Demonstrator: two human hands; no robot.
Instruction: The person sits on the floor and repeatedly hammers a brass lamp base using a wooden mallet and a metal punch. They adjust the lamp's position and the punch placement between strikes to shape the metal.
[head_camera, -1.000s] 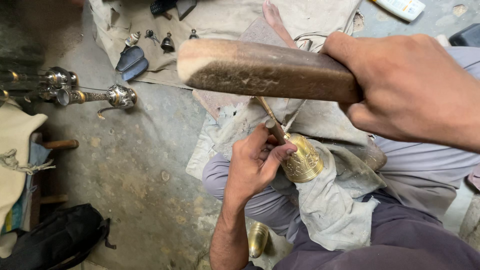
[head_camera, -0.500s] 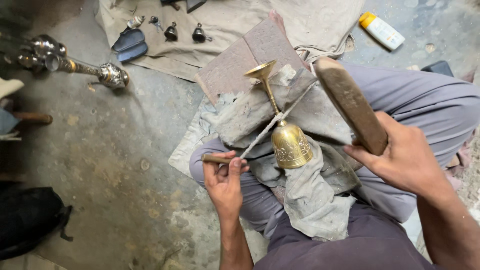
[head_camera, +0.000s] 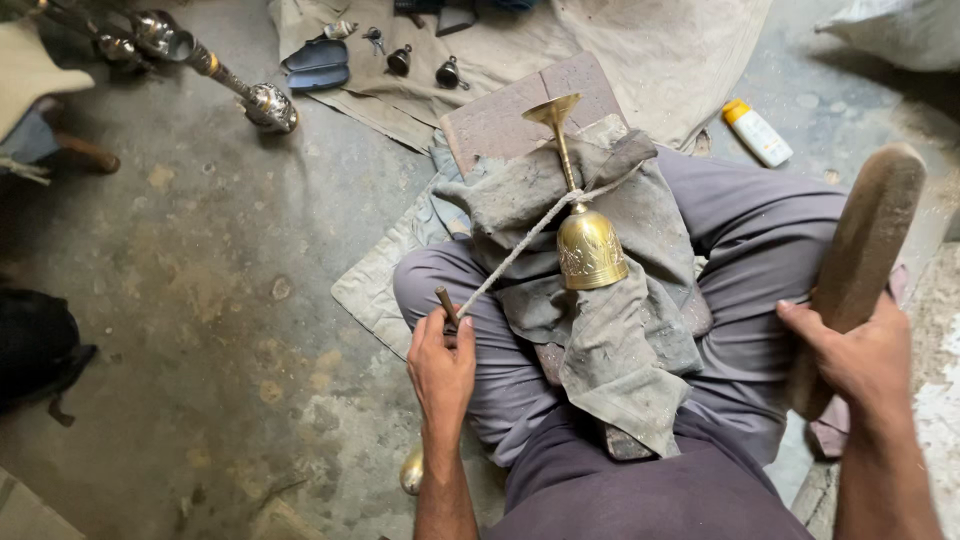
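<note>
A brass goblet-shaped piece (head_camera: 583, 232) lies on a grey cloth (head_camera: 600, 290) across my lap, its engraved bowl toward me and its flared foot pointing away. A white cord (head_camera: 520, 250) is looped around its stem. My left hand (head_camera: 441, 368) grips a short wooden stick (head_camera: 447, 305) tied to that cord, pulling it taut to the left. My right hand (head_camera: 858, 362) holds a thick wooden mallet (head_camera: 862, 260) out to the right, well away from the goblet.
A brown board (head_camera: 500, 120) lies under the goblet's foot. Small dark tools (head_camera: 400, 60) rest on a tan sheet at the top. A long silvery metal stem (head_camera: 200, 65) lies top left, a white bottle with a yellow cap (head_camera: 757, 132) right, a dark bag (head_camera: 35, 350) left.
My right hand has swung the mallet from over the goblet out to the right side. My left hand has moved off the goblet and back to the left, holding the stick and cord.
</note>
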